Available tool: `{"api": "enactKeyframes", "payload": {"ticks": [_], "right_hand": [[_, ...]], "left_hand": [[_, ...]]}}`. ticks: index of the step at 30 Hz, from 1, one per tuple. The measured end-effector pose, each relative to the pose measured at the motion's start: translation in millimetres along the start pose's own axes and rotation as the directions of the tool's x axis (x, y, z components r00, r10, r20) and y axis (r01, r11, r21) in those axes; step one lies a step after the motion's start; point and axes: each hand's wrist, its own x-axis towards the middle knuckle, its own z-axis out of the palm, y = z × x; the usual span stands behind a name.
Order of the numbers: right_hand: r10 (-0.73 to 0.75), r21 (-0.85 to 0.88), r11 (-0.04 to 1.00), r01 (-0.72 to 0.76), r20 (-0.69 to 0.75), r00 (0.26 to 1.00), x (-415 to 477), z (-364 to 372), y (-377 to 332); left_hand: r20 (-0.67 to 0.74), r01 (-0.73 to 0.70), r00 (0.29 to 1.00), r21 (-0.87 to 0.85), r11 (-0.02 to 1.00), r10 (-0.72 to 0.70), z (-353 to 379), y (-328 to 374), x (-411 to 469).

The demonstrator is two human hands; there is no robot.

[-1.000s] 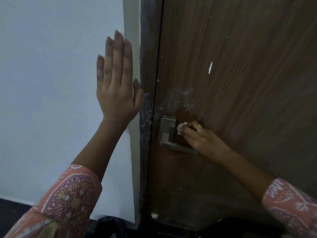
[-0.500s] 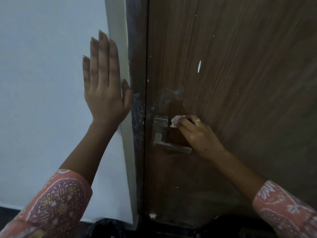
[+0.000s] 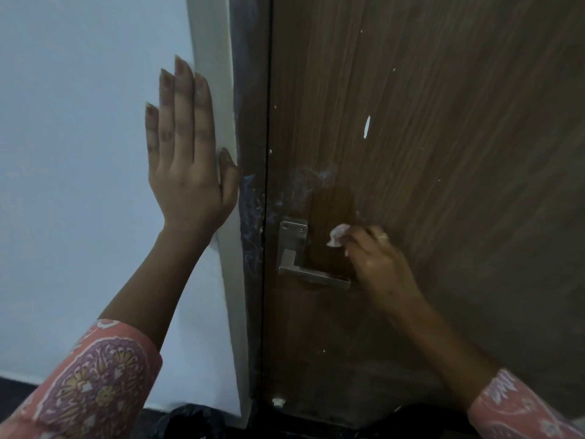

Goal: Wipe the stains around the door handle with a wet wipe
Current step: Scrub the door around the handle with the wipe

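A brown wooden door (image 3: 427,153) carries a silver lever handle (image 3: 304,270) on a metal plate. Whitish smudged stains (image 3: 310,182) spread above and left of the plate, and a darker, wet-looking patch (image 3: 332,210) lies just right of it. My right hand (image 3: 376,258) is shut on a small crumpled wet wipe (image 3: 337,236), pressed to the door to the right of the plate, above the lever. My left hand (image 3: 186,160) lies flat and open on the white wall (image 3: 79,185), its thumb at the frame's edge.
The dark door frame (image 3: 251,201) between wall and door shows bluish-white scuffs. A white paint fleck (image 3: 367,126) marks the door higher up. A black bag (image 3: 190,421) lies on the dark floor below. Patterned pink sleeves cover both forearms.
My right hand with the wipe has slid to the right, away from the handle plate, leaving a wider dark wet patch. My left hand stays flat on the wall.
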Motion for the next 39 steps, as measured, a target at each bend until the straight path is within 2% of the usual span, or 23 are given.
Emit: {"api": "enactKeyframes", "payload": {"ticks": [3, 5, 7, 10, 12, 16, 18, 20, 23, 25, 27, 30, 32, 36, 39], "right_hand": [[0.105, 0.006, 0.994, -0.106, -0.190, 0.976, 19.6, -18.1, 5.1], [0.121, 0.034, 0.993, -0.116, -0.251, 0.960, 32.9, -20.2, 1.1], [0.085, 0.034, 0.996, -0.080, -0.200, 0.976, 32.4, -9.7, -6.8], [0.012, -0.007, 1.000, -0.012, -0.044, 0.999, 6.3, 4.6, -6.9], [0.018, 0.009, 1.000, -0.018, -0.039, 0.999, -2.2, 0.7, -1.9], [0.143, 0.066, 0.989, -0.130, -0.277, 0.950, 31.6, -15.9, -1.5], [0.172, 0.077, 0.985, -0.155, -0.339, 0.925, 56.9, -15.8, -10.8], [0.100, 0.051, 0.995, -0.088, -0.298, 0.949, 68.3, -5.5, -26.6], [-0.060, 0.005, 0.998, 0.061, -0.151, 0.987, 57.2, 12.0, -38.6], [-0.063, 0.008, 0.998, 0.064, -0.092, 0.994, 45.2, 12.0, -33.6], [0.006, 0.032, 0.999, -0.001, -0.143, 0.990, 43.8, 2.9, -26.8], [0.115, 0.103, 0.991, -0.087, -0.303, 0.946, 65.1, -11.1, -25.0], [0.108, 0.079, 0.993, -0.087, -0.326, 0.939, 83.1, -11.8, -33.5], [-0.068, 0.001, 0.998, 0.069, -0.158, 0.985, 82.4, 9.1, -57.4], [-0.086, 0.026, 0.996, 0.087, -0.052, 0.995, 64.5, 10.8, -52.0]], "left_hand": [[-0.005, 0.005, 1.000, -0.002, 1.000, -0.005, 0.5, 0.8, -0.3], [-0.003, 0.005, 1.000, -0.011, 1.000, -0.005, 0.1, 2.3, -0.3], [-0.003, 0.010, 1.000, -0.009, 1.000, -0.010, -1.6, 1.4, -0.1], [0.009, 0.026, 1.000, -0.014, 1.000, -0.026, -2.3, 2.7, 0.1], [0.012, 0.029, 1.000, -0.012, 1.000, -0.029, -2.3, 3.3, 0.1], [0.030, 0.033, 0.999, -0.008, 0.999, -0.033, -2.2, 2.5, 0.3], [0.032, 0.035, 0.999, -0.008, 0.999, -0.035, -2.3, 2.5, 0.1], [0.032, 0.033, 0.999, -0.009, 0.999, -0.033, -2.4, 2.1, -0.3], [0.030, 0.026, 0.999, -0.008, 1.000, -0.026, -2.4, 1.5, 0.3], [0.024, 0.023, 0.999, -0.010, 1.000, -0.022, -1.9, 0.7, -0.1], [0.013, 0.016, 1.000, -0.012, 1.000, -0.016, -0.8, -0.5, -0.5], [0.011, 0.009, 1.000, -0.006, 1.000, -0.009, 0.5, -1.0, -0.7], [0.011, 0.004, 1.000, -0.004, 1.000, -0.004, 0.1, -0.8, -0.4], [0.020, -0.009, 1.000, -0.001, 1.000, 0.009, -0.4, -1.8, -0.6], [0.016, -0.008, 1.000, -0.011, 1.000, 0.008, -0.1, -2.0, -0.4]]}}
